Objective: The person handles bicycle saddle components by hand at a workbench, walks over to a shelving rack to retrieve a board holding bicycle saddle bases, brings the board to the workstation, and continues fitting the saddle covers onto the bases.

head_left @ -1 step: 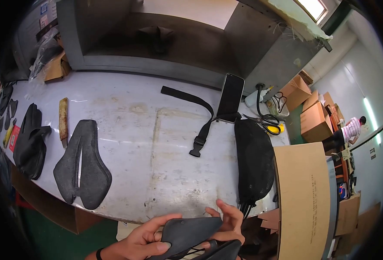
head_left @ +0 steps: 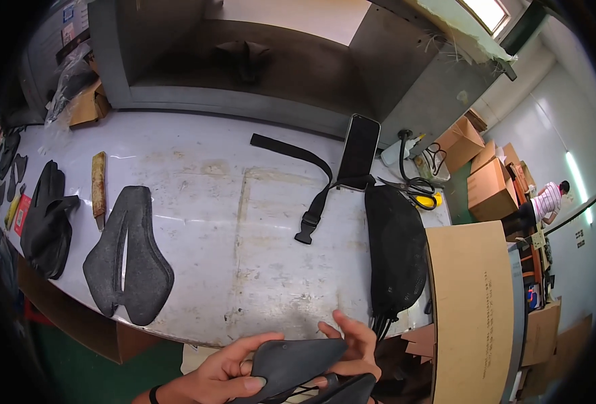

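Near the bottom edge, both my hands hold a dark grey, smooth two-lobed piece (head_left: 294, 360) with pointed ends and thin dark cords or strips between its lobes. My left hand (head_left: 227, 370) pinches its left side, thumb on top. My right hand (head_left: 355, 347) is around the right side, with some fingers raised and others partly hidden behind the piece. On the table lies a dark grey slotted pad (head_left: 146, 269), shaped like a bicycle saddle. Left of it are black folded, padded-looking pieces (head_left: 45, 225) and a worn wooden-handled tool (head_left: 99, 185).
A black strap with buckle (head_left: 321, 195) lies by a phone (head_left: 358, 151). To the right are a black mesh drawstring pouch (head_left: 395, 256), scissors (head_left: 412, 188) and a cardboard box (head_left: 473, 303). A grey metal housing (head_left: 230, 101) stands behind. Another person (head_left: 547, 202) is far right.
The raised fingers of my right hand have shifted slightly. The held piece and everything on the table look the same.
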`<state>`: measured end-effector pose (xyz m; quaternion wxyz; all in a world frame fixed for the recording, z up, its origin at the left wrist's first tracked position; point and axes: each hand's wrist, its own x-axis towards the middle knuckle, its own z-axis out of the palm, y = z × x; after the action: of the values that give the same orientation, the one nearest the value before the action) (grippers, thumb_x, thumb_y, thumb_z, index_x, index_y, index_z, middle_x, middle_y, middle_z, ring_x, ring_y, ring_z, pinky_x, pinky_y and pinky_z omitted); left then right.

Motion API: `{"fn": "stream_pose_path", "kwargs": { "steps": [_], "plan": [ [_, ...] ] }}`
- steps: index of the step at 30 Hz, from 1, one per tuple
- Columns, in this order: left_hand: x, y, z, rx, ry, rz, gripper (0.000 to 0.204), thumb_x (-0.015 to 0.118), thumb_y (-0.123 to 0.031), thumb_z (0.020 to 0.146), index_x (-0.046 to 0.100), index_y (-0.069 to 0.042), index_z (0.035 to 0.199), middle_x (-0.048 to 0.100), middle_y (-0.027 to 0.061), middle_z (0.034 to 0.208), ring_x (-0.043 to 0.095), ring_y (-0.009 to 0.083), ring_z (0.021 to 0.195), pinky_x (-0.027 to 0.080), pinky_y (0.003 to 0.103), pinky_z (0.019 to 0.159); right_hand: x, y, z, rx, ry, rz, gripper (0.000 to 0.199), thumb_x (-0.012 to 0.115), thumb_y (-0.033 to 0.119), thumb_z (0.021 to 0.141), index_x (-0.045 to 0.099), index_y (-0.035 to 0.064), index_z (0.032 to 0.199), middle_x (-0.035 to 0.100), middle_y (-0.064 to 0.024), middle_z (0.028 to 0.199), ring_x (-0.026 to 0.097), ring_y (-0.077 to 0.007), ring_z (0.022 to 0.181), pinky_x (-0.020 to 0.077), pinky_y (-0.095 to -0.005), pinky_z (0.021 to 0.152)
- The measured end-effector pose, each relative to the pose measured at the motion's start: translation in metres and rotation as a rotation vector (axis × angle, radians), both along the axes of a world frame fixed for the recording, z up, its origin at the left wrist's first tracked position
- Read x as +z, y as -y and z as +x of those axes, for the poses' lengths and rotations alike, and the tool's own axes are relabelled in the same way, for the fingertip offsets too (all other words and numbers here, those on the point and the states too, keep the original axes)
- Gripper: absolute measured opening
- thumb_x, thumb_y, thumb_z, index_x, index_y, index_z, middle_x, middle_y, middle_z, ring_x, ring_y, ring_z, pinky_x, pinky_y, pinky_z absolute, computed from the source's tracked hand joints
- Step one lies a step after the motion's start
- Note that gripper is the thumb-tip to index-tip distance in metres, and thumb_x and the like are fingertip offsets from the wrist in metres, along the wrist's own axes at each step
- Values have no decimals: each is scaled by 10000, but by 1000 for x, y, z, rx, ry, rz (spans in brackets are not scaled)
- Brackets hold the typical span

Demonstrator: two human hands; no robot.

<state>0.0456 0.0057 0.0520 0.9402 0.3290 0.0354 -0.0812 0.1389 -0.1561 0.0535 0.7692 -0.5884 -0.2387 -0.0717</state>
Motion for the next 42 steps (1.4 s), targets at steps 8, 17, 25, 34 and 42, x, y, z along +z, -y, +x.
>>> {"fn": "stream_pose_path", "kwargs": {
  "steps": [8, 17, 25, 34, 42],
  "plan": [
    [4, -1, -4, -15, -2, -32, 723, 631, -123, 926, 237, 0, 1519, 517, 113, 1374, 559, 176, 1197, 424, 291, 1002, -7, 24, 2, 276, 76, -148, 215, 790, 0, 771, 593, 0, 857, 475, -270, 1282, 648, -383, 1063, 576, -455, 915],
    [52, -39, 9, -322, 62, 809, 850, 745, -145, 826, 264, -8, 1512, 625, 96, 1066, 634, 195, 908, 489, 325, 738, 20, 18, 5, 225, 208, -163, 145, 716, 36, 859, 626, -38, 946, 580, -219, 1139, 647, -370, 998, 547, -445, 882],
    [45, -29, 19, -25, 526, 1148, 825, 788, -128, 738, 375, -12, 1443, 566, 185, 1199, 560, 381, 1060, 443, 439, 934, -2, 31, -21, 413, 290, -272, 243, 690, 14, 835, 671, 39, 1076, 495, -233, 1374, 522, -435, 1234, 441, -491, 1025],
    [33, -27, 12, 254, 792, 1403, 403, 679, -287, 856, 637, 14, 1119, 598, 135, 1022, 585, 293, 777, 497, 376, 650, 0, 26, 0, 178, 703, -459, 247, 714, 333, 884, 649, 97, 856, 596, -62, 1084, 535, -309, 1095, 450, -485, 974],
    [35, -31, 16, 212, 906, 1357, 383, 578, -320, 946, 651, 22, 1100, 582, 130, 972, 574, 280, 736, 486, 364, 620, -5, 20, 0, 99, 887, -325, 265, 751, 304, 861, 617, 94, 950, 553, -32, 1045, 528, -261, 1068, 494, -457, 897]
  ]
}}
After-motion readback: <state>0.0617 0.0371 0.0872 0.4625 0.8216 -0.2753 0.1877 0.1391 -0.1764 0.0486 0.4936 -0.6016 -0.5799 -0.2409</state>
